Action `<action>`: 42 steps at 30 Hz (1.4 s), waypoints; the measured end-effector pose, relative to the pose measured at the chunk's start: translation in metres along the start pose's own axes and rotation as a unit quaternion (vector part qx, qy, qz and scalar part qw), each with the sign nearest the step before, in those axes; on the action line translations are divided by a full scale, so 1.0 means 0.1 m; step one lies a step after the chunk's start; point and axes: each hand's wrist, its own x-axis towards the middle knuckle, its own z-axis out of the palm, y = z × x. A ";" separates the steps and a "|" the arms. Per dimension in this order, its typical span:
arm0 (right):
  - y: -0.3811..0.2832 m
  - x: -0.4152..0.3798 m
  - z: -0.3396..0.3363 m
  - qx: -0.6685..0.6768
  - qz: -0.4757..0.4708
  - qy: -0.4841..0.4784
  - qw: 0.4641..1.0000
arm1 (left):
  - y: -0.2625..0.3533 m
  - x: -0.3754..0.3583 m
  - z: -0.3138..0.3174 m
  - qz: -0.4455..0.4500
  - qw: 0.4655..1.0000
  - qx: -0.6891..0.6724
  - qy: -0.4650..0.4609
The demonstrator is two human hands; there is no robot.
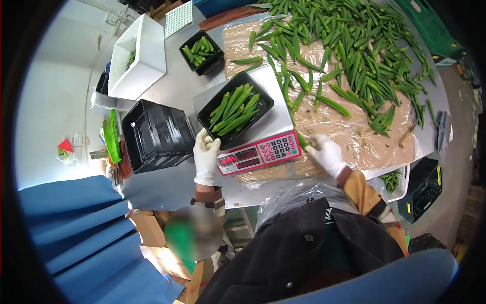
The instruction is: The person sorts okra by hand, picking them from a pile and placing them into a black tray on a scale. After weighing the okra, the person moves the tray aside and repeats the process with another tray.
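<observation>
A black tray (235,109) of green okra pods (234,110) rests tilted across the metal plate of a scale (259,152) with a red front panel and lit digits. My left hand (206,156), in a white glove, is at the tray's lower left corner, its fingertips closed against the rim. To the right of the scale's keypad is my right hand (326,154), also gloved, with its fingers around an okra pod (301,141) that points up and left.
Loose okra (354,66) is heaped on plastic-covered brown sheeting at the upper right. Stacked black trays (157,136) stand left of the scale. Behind are a filled tray (200,52), a white foam box (137,58) and a green crate (430,30). A white basket (402,182) sits lower right.
</observation>
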 end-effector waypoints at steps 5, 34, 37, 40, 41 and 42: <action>0.21 0.24 0.29 -0.105 -0.069 -0.026 0.992 | 0.31 -0.20 0.36 -0.038 0.999 -0.010 -0.019; 1.23 0.60 -0.36 0.020 0.013 0.180 0.983 | 0.29 -0.43 -0.14 -0.003 0.990 -0.020 0.141; 1.38 0.61 -0.31 0.189 0.086 0.152 0.966 | 0.20 -0.38 -0.01 0.059 0.989 0.016 0.132; 1.34 0.57 -0.34 0.174 0.076 0.148 0.971 | 0.16 -0.36 0.23 0.155 0.969 0.161 0.104; 1.33 0.56 -0.36 0.143 0.067 0.155 0.975 | 0.18 -0.40 0.34 0.181 0.951 0.231 0.100; 1.25 0.54 -0.39 0.060 0.039 0.195 0.978 | 0.22 -0.44 0.47 0.208 0.927 0.298 0.095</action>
